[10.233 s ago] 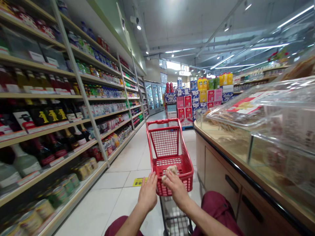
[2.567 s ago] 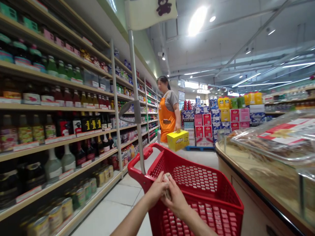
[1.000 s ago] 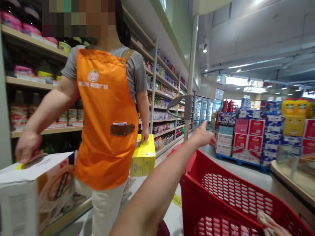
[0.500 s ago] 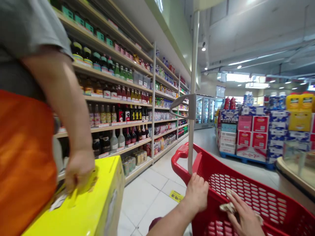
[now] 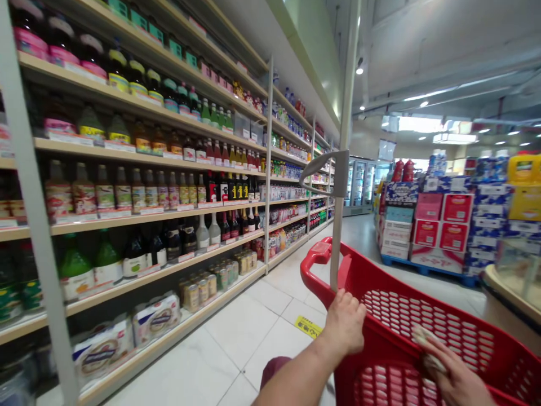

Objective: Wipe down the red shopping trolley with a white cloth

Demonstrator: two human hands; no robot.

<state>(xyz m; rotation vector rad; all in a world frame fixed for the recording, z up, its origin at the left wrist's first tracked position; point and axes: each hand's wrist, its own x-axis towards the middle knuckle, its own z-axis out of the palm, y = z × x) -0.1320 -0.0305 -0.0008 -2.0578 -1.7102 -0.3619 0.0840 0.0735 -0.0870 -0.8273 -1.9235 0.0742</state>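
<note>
A red plastic shopping cart with perforated walls stands right in front of me. My left hand is closed over its near rim, just below the foot of an upright metal pole. A grey loop handle is fixed partway up that pole. In my right hand is a crumpled, off-white cloth, pressed against the cart's side rim. The fingers lie over the cloth and hide part of it.
Long shelves of bottles and cans line the left side. A yellow floor sticker lies on white tiles. Stacked cartons stand on a blue pallet at right, beside a rounded counter. Glass-door coolers stand at the back.
The person in the orange apron and the yellow box at left have gone out of view. My right hand with the cloth has shifted right along the rim. My left hand stays on the cart.
</note>
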